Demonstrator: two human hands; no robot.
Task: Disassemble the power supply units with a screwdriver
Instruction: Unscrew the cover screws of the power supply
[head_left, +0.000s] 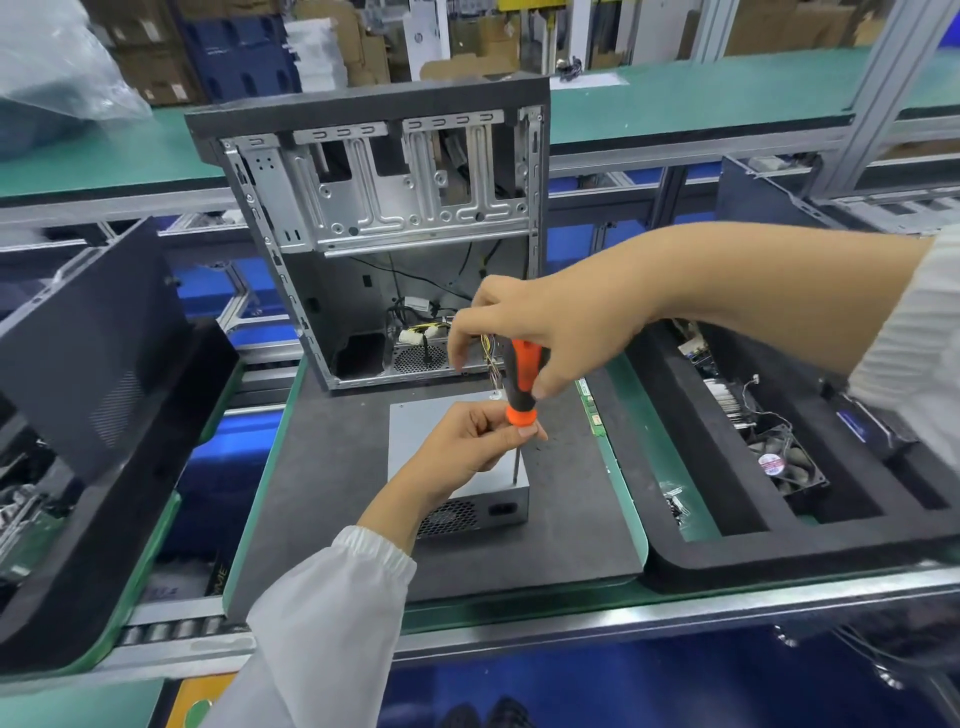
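Note:
A grey metal power supply unit (415, 441) lies flat on the dark foam mat (322, 493), its fan grille and socket facing me. An orange-and-black screwdriver (522, 384) stands upright with its tip on the unit's near right corner. My right hand (550, 332) grips the handle from above. My left hand (467, 447) pinches the orange collar at the bottom of the handle, just above the shaft. Behind the unit stands an open, mostly stripped computer case (384, 234) with loose cables inside.
A black foam tray (727, 545) at the right holds a fan (789, 467) and other removed parts. A few loose screws (675, 501) lie on the green tray edge (631, 483). Dark case panels (93, 338) lean at the left. Roller rails run along the front.

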